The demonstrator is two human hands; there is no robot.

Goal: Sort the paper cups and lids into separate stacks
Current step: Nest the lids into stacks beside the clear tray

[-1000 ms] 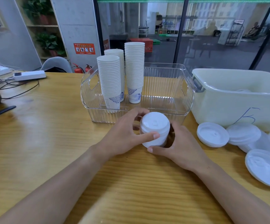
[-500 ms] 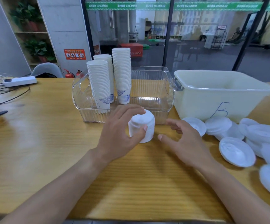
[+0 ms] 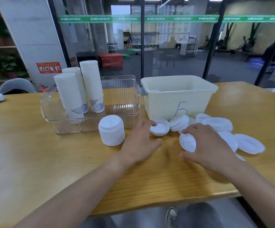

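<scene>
Head view — forward and down, close over the table (image 3: 34, 153)

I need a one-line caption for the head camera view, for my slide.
Both hands, left and right, reach for loose lids beside a finished lid stack.

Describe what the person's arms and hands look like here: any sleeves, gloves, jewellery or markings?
Both forearms are bare from the frame's lower edge to the wrist; no sleeve shows. The left hand and right hand are ungloved. No ring, watch, bracelet or marking is visible on either, though slight motion blur could hide small details.
</scene>
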